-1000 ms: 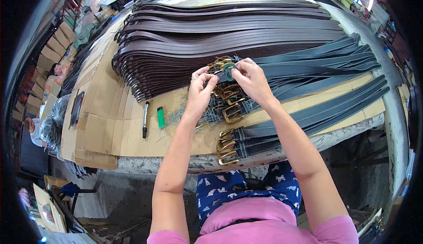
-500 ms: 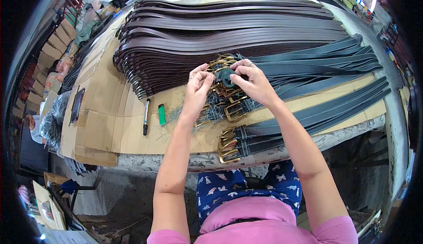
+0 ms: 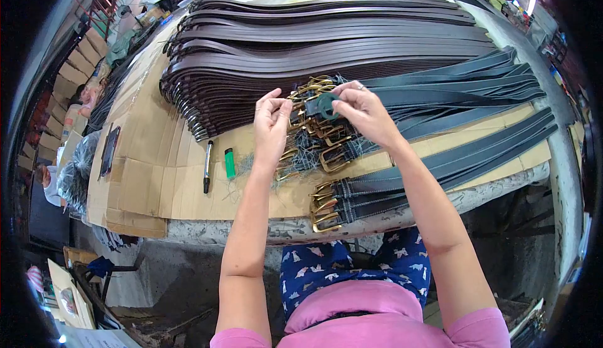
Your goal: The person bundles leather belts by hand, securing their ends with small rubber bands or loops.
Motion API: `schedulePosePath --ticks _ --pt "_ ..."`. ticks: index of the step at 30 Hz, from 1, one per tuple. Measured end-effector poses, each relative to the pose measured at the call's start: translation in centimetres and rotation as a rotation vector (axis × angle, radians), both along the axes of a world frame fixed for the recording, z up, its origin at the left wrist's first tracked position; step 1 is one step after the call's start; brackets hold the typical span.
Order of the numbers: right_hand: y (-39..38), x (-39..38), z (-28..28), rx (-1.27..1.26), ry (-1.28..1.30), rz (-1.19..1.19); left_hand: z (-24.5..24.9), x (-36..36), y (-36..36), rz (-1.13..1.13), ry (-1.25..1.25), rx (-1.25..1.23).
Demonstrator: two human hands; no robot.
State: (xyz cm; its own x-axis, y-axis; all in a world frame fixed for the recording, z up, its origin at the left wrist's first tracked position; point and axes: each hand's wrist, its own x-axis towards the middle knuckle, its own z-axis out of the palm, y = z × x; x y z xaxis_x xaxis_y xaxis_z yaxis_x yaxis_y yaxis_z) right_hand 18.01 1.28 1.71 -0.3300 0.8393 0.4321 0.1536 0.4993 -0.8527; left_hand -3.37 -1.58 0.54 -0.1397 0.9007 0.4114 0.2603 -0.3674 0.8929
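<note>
The right grip (image 3: 366, 114) pinches a dark green ring (image 3: 322, 107) between thumb and fingers, over a heap of brass-coloured buckles (image 3: 330, 135). At nine o'clock from the ring, the left grip (image 3: 271, 123) is raised with thumb and fingertips close together; I cannot fairly tell whether they are closed on a fine thread, since anything that thin is lost at this size.

Taking the ring as the dial's centre, dark brown belts (image 3: 339, 37) lie stacked at twelve o'clock. Grey belts (image 3: 452, 97) fan out toward three o'clock, their pale stitching showing along the edges. A second bundle of grey straps (image 3: 433, 172) runs across at four o'clock, its buckles (image 3: 323, 208) lying at six near the front edge of the counter (image 3: 521, 178). Loose thread clippings (image 3: 306, 157) are tangled at seven o'clock. At eight lie a green lighter (image 3: 230, 163) and, just beyond it, a black-and-silver marker (image 3: 207, 169), both on flattened cardboard (image 3: 182, 191).
</note>
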Motion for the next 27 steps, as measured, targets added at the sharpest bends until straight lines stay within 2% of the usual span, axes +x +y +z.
schedulePosePath --ticks 3,4,6,10,18,27 --pt "1.0 1.0 -0.6 -0.026 0.171 -0.039 1.7 0.8 -1.2 0.114 0.297 0.166" --pt "1.0 1.5 -0.9 -0.072 0.208 -0.072 1.9 0.9 -1.3 0.056 0.407 0.228" --pt "1.3 2.0 -1.2 -0.133 0.248 -0.068 2.0 1.9 -1.6 -0.035 0.497 0.236" --pt "1.1 2.3 -1.2 -0.073 0.181 -0.042 1.3 3.1 -1.0 0.045 0.593 0.350" --pt "0.3 1.8 -1.1 0.023 0.020 0.028 0.7 3.2 0.0 0.034 0.384 0.211" --pt "0.2 1.6 -1.0 0.039 -0.011 0.020 0.6 3.1 0.2 0.044 0.424 0.222"
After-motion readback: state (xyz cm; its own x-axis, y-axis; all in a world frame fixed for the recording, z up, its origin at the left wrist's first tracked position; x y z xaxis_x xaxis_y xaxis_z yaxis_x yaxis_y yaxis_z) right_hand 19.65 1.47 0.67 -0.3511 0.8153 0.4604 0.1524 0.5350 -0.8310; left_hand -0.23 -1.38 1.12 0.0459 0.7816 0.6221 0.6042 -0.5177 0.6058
